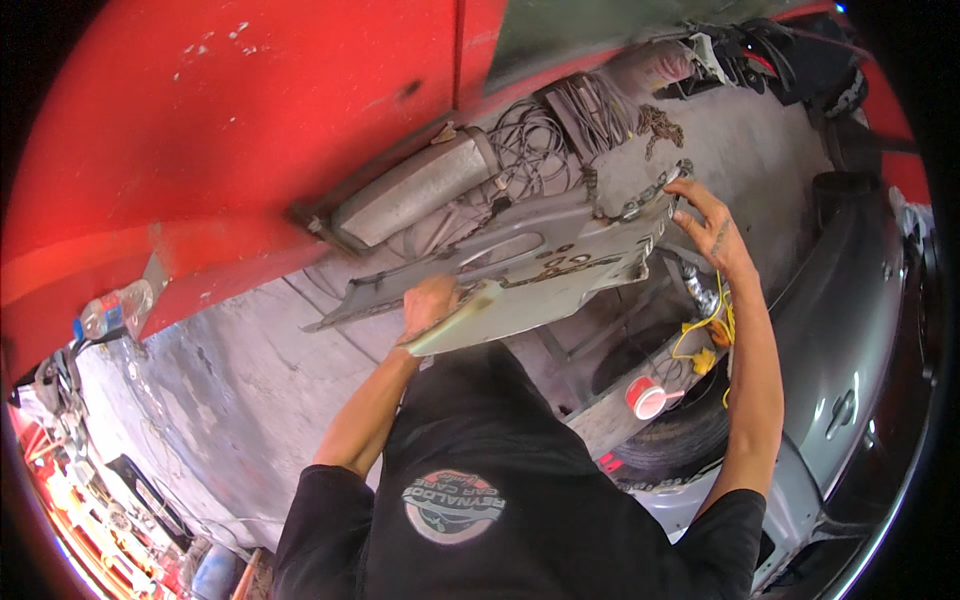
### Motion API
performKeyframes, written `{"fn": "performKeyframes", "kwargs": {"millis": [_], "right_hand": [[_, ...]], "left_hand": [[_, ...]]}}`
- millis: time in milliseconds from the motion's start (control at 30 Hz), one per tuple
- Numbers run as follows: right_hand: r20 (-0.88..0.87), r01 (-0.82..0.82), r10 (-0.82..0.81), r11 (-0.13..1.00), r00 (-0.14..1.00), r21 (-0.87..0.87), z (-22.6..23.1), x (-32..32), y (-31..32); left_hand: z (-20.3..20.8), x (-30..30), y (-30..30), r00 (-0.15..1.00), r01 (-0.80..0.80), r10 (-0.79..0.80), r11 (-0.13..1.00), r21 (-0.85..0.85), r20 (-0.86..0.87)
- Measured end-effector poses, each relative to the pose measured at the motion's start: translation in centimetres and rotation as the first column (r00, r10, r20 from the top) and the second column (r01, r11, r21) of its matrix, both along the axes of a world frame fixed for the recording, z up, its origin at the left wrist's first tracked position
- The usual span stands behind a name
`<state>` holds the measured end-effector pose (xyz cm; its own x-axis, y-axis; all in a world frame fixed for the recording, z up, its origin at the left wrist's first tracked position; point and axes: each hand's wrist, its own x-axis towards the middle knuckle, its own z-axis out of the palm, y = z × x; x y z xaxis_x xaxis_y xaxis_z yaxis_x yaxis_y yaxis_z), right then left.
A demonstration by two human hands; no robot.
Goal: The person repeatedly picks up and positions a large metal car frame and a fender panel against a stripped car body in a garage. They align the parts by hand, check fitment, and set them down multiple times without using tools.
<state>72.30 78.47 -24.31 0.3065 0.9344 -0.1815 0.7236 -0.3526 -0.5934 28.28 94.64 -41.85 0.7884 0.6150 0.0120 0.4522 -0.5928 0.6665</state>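
I hold a large grey sheet-metal car panel with stamped holes flat in front of my chest. My left hand grips its near edge at the lower left. My right hand clasps its far right end with fingers curled over the rim. The panel hangs above a grey concrete floor.
A red car body fills the upper left, with a grey sill piece and tangled wires beneath it. A tyre, a metal bar with a red-and-white cup and yellow cord lie lower right. A grey car door stands right.
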Motion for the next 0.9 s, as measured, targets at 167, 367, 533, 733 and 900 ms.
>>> {"fn": "performKeyframes", "kwargs": {"millis": [167,367,533,733,900], "right_hand": [[-0.079,0.039,-0.051,0.989,0.996,-0.141,-4.5,4.9,4.8],[-0.145,0.078,-0.118,0.964,0.982,-0.255,-9.2,10.4,9.9],[-0.174,0.049,-0.1,0.961,0.98,-0.273,-11.8,13.9,14.4],[-0.041,0.072,-0.082,0.978,0.996,-0.194,-14.1,16.3,18.8],[-0.042,-0.002,-0.001,0.998,0.999,-0.065,-12.7,17.0,21.5]], "left_hand": [[-2.2,5.0,3.7,0.985,-0.011,-0.004,0.997,-0.083,-0.173],[-5.9,8.6,6.8,0.995,-0.035,0.03,0.998,-0.044,-0.099],[-8.1,11.8,9.0,0.977,-0.082,0.063,0.993,-0.086,-0.204],[-9.0,13.9,13.8,0.99,-0.012,0.02,0.998,0.061,-0.138],[-9.8,13.4,15.1,0.988,-0.069,0.071,0.997,0.021,-0.136]]}}
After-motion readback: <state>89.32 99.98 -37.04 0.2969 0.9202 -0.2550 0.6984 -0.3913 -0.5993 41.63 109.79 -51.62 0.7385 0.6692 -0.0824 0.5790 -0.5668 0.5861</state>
